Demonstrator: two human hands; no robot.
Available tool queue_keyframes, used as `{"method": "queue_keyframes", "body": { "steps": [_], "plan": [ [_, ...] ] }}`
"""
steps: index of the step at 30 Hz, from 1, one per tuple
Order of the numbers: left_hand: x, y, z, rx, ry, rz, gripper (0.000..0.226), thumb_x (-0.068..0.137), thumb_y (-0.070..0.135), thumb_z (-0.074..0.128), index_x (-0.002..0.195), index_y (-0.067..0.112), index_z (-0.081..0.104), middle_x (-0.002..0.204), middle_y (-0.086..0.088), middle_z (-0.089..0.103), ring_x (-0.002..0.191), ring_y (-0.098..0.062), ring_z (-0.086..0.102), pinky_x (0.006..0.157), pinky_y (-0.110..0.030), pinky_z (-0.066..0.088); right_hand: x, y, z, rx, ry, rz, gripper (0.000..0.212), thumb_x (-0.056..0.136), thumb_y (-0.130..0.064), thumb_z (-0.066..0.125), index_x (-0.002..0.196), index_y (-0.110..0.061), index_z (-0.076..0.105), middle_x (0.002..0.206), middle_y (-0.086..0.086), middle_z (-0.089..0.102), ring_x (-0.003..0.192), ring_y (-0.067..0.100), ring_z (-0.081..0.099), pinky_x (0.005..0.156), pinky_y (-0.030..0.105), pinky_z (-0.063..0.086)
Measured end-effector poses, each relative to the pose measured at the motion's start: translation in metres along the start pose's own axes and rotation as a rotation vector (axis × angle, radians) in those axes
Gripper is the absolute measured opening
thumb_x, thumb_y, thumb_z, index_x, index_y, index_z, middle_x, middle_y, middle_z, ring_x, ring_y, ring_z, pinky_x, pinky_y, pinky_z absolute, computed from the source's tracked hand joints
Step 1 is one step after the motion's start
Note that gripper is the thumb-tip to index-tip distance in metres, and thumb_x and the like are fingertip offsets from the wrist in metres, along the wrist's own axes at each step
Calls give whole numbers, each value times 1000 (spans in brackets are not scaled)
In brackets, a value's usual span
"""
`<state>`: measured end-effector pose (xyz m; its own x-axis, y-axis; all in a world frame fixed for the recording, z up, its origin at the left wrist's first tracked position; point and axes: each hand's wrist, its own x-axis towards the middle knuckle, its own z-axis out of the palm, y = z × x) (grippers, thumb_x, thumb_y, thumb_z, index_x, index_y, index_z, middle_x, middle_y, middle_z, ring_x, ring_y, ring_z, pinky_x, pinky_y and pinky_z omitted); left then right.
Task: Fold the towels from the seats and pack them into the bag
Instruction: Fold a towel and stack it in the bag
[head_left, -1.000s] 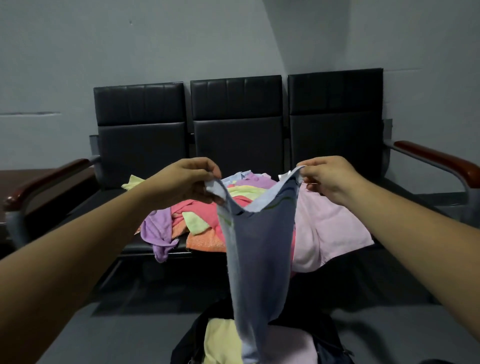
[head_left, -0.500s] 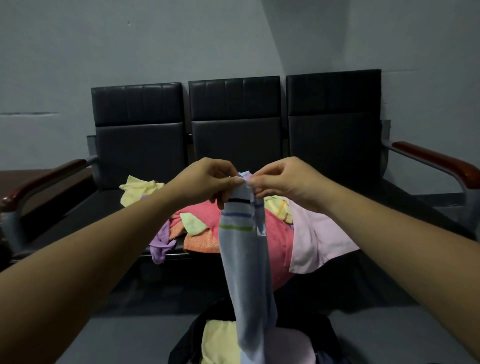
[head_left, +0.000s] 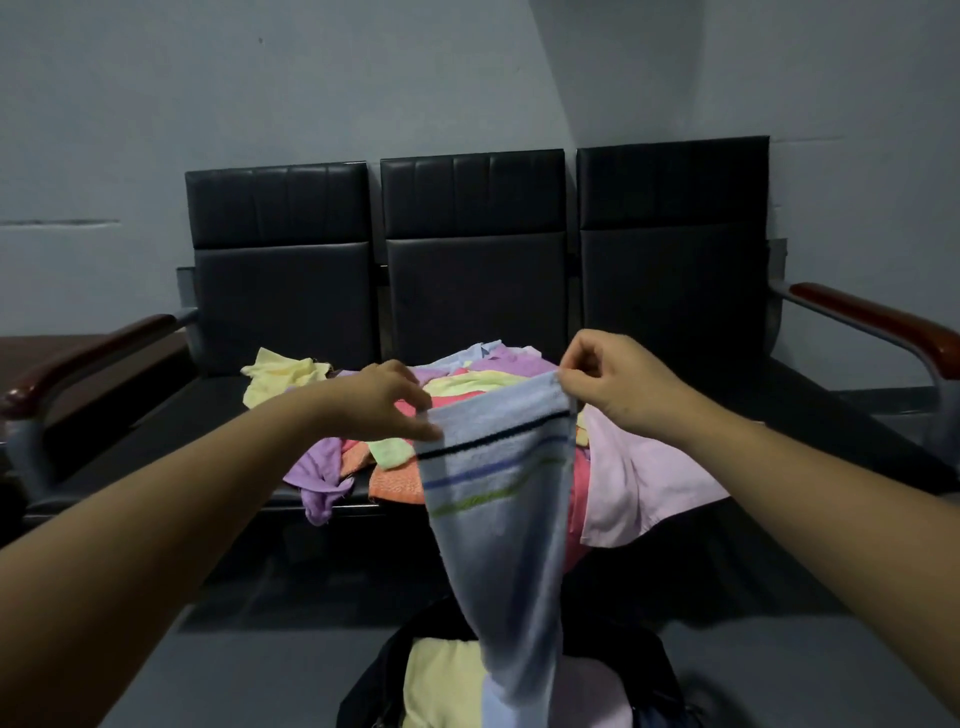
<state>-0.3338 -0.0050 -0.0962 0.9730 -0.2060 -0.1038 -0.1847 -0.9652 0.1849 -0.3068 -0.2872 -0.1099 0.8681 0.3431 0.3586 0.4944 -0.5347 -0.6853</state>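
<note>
A light blue towel (head_left: 506, 530) with dark, blue and green stripes hangs folded lengthwise in front of me. My left hand (head_left: 387, 402) pinches its upper left corner, and my right hand (head_left: 618, 387) pinches the upper right corner slightly higher. The towel's lower end reaches into the open black bag (head_left: 379, 680) on the floor, where a yellow towel (head_left: 441, 680) and a pale pink one lie. A heap of coloured towels (head_left: 467, 384) sits on the middle seat, with a large pink towel (head_left: 639, 483) draped over the seat's front edge.
A black three-seat bench (head_left: 472, 249) stands against the grey wall, with wooden armrests at the left (head_left: 88, 358) and right (head_left: 883, 327). A yellow towel (head_left: 283, 374) and a purple one (head_left: 322, 478) lie on the left side of the heap. Grey floor surrounds the bag.
Both hands first brought the towel's top corners together, halving it lengthwise. Since then they have moved apart again, spreading the folded top edge wide.
</note>
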Motion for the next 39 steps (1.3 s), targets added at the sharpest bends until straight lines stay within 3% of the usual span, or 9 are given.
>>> {"method": "queue_keyframes", "body": {
  "steps": [5,8,10,14,18,27,33,37,39],
  "plan": [
    [2,12,-10,-365,471,72,25,91,33,71,77,13,66,67,1,64,58,-7,58,58,-23,47,15,9,1,78,230,81,16,96,-8,54,82,-14,60,79,6,64,74,24,61,73,43,53],
    [-2,36,-31,-1054,630,255,7,88,16,71,84,11,67,69,3,69,62,-4,63,64,-20,57,39,-14,-21,843,369,78,22,98,-1,51,80,-10,61,75,5,65,72,17,60,72,33,52],
    [2,42,-47,-1082,684,301,11,84,19,74,93,14,70,78,4,72,69,-6,66,68,-22,59,51,-21,-37,1272,220,21,14,100,-4,51,102,1,64,98,19,70,88,27,67,88,41,58],
    [15,29,-52,-472,749,72,21,90,28,73,106,14,74,91,-1,74,78,-8,68,78,-29,60,51,-2,-33,508,231,133,11,96,1,62,100,-6,69,98,15,72,86,22,70,81,35,60],
    [16,32,-33,-505,722,89,12,92,29,72,97,18,74,88,1,74,81,-13,70,77,-30,60,46,11,-29,313,227,146,22,92,0,68,114,-1,71,102,12,73,94,21,71,81,31,60],
    [13,57,-29,-905,652,195,8,94,19,69,92,11,72,85,-8,72,78,-14,67,73,-30,61,33,-22,-3,899,-88,99,18,102,-7,49,93,-16,61,82,1,62,74,16,58,69,33,47],
    [23,53,-15,-1047,600,125,11,95,20,68,94,10,72,86,-7,71,84,-24,68,81,-39,59,33,-31,25,876,-184,186,14,105,-7,45,102,-10,59,83,3,62,73,15,60,60,27,54],
    [22,45,2,-1447,273,265,24,94,23,64,111,6,67,101,-9,75,95,-23,71,84,-34,59,46,-36,18,1088,-57,198,26,105,-2,41,89,-3,61,74,9,63,63,18,63,59,28,57],
    [19,42,17,-1279,91,290,29,89,19,69,115,7,68,110,-10,75,103,-24,72,88,-33,57,53,-36,12,1134,18,235,22,104,-2,44,92,-3,63,76,11,62,67,21,63,66,33,59]
  ]
}}
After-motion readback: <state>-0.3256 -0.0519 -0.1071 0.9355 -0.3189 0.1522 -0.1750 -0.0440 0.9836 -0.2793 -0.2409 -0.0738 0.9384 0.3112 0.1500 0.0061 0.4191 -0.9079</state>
